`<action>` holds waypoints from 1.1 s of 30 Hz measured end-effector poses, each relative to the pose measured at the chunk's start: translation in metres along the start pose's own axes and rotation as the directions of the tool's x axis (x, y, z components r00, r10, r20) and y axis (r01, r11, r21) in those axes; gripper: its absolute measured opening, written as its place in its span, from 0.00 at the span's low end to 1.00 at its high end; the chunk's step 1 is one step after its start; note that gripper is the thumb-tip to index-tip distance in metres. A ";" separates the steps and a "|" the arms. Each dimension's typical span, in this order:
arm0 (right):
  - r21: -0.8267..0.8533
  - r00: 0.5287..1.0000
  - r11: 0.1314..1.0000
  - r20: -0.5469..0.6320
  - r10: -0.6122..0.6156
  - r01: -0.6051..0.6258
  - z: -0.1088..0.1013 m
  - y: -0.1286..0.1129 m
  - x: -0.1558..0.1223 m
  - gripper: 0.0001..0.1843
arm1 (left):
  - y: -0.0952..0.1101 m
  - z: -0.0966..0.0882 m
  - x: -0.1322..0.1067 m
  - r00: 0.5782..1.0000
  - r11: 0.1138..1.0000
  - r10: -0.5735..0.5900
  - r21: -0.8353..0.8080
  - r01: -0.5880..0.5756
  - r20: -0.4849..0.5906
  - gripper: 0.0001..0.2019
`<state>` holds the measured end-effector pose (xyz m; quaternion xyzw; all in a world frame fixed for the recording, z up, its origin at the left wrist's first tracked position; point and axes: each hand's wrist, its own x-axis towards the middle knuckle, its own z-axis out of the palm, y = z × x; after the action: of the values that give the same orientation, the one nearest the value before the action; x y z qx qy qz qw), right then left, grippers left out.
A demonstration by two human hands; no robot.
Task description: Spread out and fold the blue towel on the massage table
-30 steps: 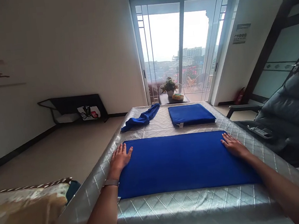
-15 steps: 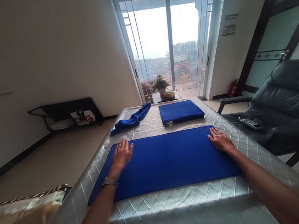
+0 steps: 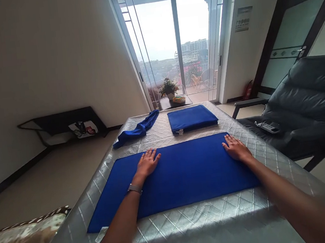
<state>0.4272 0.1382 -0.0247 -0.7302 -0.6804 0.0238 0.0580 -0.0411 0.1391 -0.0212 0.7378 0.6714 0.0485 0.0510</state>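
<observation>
A long blue towel lies folded into a wide strip across the silver quilted table. My left hand rests flat on the towel near its middle-left, fingers stretched out, a watch on the wrist. My right hand lies flat and open on the towel's far right end. Behind it sits a neatly folded blue towel, and a crumpled blue towel lies at the far left of the table.
A black reclining chair with a remote on its seat stands right of the table. A small stand with a potted plant is before the glass balcony doors. A patterned cushion sits at the lower left; a dark low shelf lines the left wall.
My left hand has slid rightward along the towel toward its middle, leaving the left end uncovered. My right hand stays on the right end. The view has shifted left.
</observation>
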 end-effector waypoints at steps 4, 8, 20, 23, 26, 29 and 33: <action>0.000 1.000 1.000 0.011 -0.008 0.008 0.001 0.001 0.001 0.39 | -0.084 -0.011 -0.015 0.986 0.986 -0.165 0.030 0.164 0.009 0.36; -0.005 1.000 1.000 0.004 -0.008 0.008 0.004 0.003 0.003 0.38 | -0.145 -0.015 -0.030 0.951 0.950 -0.307 0.050 0.308 -0.020 0.36; -0.020 1.000 1.000 0.026 -0.002 0.002 0.002 0.006 0.005 0.38 | -0.147 -0.015 -0.035 0.935 0.938 -0.343 0.026 0.346 -0.091 0.38; -0.027 1.000 1.000 0.029 0.009 -0.009 0.000 0.003 0.003 0.39 | -0.145 -0.016 -0.039 0.933 0.937 -0.343 0.028 0.348 -0.108 0.38; -0.033 1.000 0.999 0.024 0.017 -0.017 -0.001 0.001 0.002 0.39 | -0.143 -0.020 -0.042 0.921 0.929 -0.354 0.051 0.366 -0.161 0.38; -0.018 1.000 1.000 0.021 0.017 -0.017 0.000 0.000 0.003 0.38 | -0.127 -0.027 -0.042 0.878 0.903 -0.403 0.046 0.428 -0.257 0.39; 0.018 1.000 1.000 -0.004 0.024 -0.024 0.001 0.000 0.002 0.36 | -0.053 -0.026 -0.036 0.957 0.971 -0.229 0.024 0.236 -0.178 0.39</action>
<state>0.4270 0.1404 -0.0256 -0.7377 -0.6713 0.0289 0.0657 -0.1007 0.1082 -0.0034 0.6476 0.7562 0.0914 -0.0189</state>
